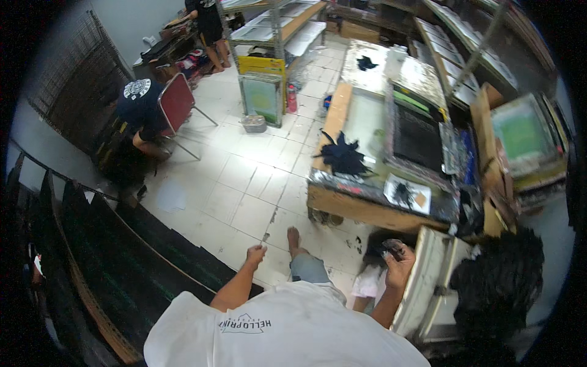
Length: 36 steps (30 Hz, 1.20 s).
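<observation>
My left hand (255, 255) hangs over the white tiled floor with its fingers curled together; whether it pinches something small cannot be made out. On the right, my right hand (400, 263) is closed around a small, dark, partly shiny crumpled thing (396, 247), too blurred to name. It is beside a white appliance-like box (422, 275) and below the near edge of a cluttered work table (367, 205). On that table lie a dark blue bunch of cloth strips (342, 153), a framed printing screen (417, 136) and a white card with black smears (406, 194).
Black-covered racks (122, 257) line the left side. A person sits low by a red chair (176, 105); another person (211, 33) stands at the back. A shelf rack (278, 37), leaning screens (262, 98) and a pink bottle (291, 99) stand farther off. A black shaggy pile (498, 281) is at right.
</observation>
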Each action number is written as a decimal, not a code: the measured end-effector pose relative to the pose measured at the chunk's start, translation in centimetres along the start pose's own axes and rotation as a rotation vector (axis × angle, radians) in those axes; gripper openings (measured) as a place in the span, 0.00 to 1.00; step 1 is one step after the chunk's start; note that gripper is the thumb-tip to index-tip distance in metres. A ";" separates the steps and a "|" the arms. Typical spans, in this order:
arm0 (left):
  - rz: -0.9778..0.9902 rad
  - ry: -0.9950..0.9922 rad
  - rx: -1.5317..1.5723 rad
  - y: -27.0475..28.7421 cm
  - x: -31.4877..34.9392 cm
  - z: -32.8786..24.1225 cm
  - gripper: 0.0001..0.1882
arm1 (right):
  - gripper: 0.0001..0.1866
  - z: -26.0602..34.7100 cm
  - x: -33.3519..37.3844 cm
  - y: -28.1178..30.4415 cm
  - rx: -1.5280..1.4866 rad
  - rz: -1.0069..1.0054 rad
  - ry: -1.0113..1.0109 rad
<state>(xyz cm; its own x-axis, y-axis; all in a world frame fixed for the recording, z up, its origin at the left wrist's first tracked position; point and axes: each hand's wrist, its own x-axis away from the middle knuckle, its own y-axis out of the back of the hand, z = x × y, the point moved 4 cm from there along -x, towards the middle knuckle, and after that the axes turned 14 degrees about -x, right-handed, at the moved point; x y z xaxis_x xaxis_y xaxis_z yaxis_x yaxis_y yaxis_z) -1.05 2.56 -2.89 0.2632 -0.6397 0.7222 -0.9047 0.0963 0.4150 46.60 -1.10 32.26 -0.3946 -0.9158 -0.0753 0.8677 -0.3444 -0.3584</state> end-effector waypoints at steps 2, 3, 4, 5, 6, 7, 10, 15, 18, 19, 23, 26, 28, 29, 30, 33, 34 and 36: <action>0.086 0.117 -0.057 -0.7 0.7 5.2 0.27 | 0.14 -0.8 -2.4 -1.8 -0.004 0.033 -0.062; 0.245 0.205 -0.126 -1.7 -2.6 6.1 0.28 | 0.14 -2.9 -6.0 -3.9 0.054 0.003 -0.111; 0.278 0.259 -0.165 0.5 -4.0 4.8 0.29 | 0.14 -5.8 -8.4 -5.9 0.050 0.000 -0.125; 0.237 0.210 -0.175 4.4 -9.3 -3.3 0.31 | 0.14 -8.3 -14.7 -10.0 -0.021 0.050 -0.042; 0.290 0.233 -0.298 7.7 -9.4 -3.4 0.31 | 0.14 -11.8 -15.2 -11.3 -0.085 -0.030 -0.061; 0.361 0.240 -0.399 10.0 -9.9 -5.2 0.31 | 0.14 -13.8 -16.7 -13.0 -0.115 -0.053 -0.097; 0.293 0.150 -0.583 18.6 -17.3 -13.5 0.29 | 0.16 -16.9 -22.5 -17.4 -0.106 -0.163 -0.179; -0.153 -0.058 0.076 25.5 -29.7 -28.7 0.28 | 0.19 -15.7 -35.3 -22.9 -0.056 -0.181 -0.091; -0.142 -0.035 -0.030 27.7 -34.8 -36.5 0.29 | 0.17 -15.6 -42.0 -26.0 -0.061 -0.194 -0.049; -0.092 -0.011 -0.067 27.8 -37.3 -38.4 0.29 | 0.16 -15.7 -44.7 -27.2 -0.061 -0.200 -0.009; 0.110 0.116 -0.181 27.6 -46.0 -45.6 0.29 | 0.14 -16.8 -52.5 -31.1 -0.025 -0.337 0.073; 0.223 0.105 -0.279 26.0 -52.7 -52.8 0.31 | 0.14 -19.3 -57.1 -32.6 -0.010 -0.456 0.099; 0.275 0.105 -0.327 23.0 -56.6 -56.8 0.31 | 0.14 -20.3 -59.6 -33.0 -0.003 -0.529 0.102; 0.294 0.074 -0.317 21.5 -58.6 -58.8 0.31 | 0.14 -20.9 -60.8 -33.0 0.016 -0.553 0.101; 0.313 0.030 -0.301 19.8 -60.6 -62.1 0.31 | 0.14 -20.9 -62.9 -33.1 0.031 -0.572 0.112; 0.359 -0.094 -0.384 17.2 -66.2 -73.8 0.29 | 0.16 -20.2 -68.3 -35.0 0.068 -0.642 0.146; 0.369 -0.134 -0.412 15.9 -67.9 -78.0 0.28 | 0.16 -19.8 -70.4 -35.8 0.081 -0.662 0.168; 0.430 -0.230 -0.453 11.3 -71.7 -85.9 0.25 | 0.14 -19.8 -74.6 -35.1 0.117 -0.694 0.199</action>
<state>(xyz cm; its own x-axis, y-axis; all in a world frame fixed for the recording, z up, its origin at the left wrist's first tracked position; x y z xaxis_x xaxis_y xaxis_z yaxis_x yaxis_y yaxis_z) -1.37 114.98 -2.44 -0.2136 -0.6140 0.7599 -0.6698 0.6582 0.3436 39.58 83.42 32.05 -0.9033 -0.4273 -0.0385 0.4199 -0.8619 -0.2843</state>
